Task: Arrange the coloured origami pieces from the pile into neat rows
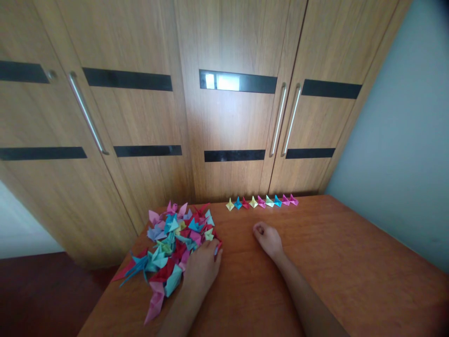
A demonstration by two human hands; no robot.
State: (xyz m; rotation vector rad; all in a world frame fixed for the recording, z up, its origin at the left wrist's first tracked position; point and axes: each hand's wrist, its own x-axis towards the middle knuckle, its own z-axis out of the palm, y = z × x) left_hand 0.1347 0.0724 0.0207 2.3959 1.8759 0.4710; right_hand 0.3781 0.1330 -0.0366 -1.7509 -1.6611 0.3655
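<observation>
Folded paper pieces (168, 248) lie heaped on the left part of the reddish-brown counter (333, 262), in pink, red, blue, teal, pale green, yellow and lilac. At the near end of the heap, a pink piece (155, 299) points toward the person. The left hand (203, 262) reaches over the heap's right edge, fingers bent around a red and lilac piece (217, 248); whether they grip it, I can't tell from here. To the right, well apart from the heap, the right hand (269, 239) is curled into a loose fist above bare counter. Beyond both hands, nine small folded pieces (261, 201) stand in a row near the far edge: yellow, blue, red, yellow, pink, pale green, blue, pink, pink. Behind them rises a wooden wardrobe (231, 121) with dark bands and metal handles, beside a pale blue wall (396, 140).
</observation>
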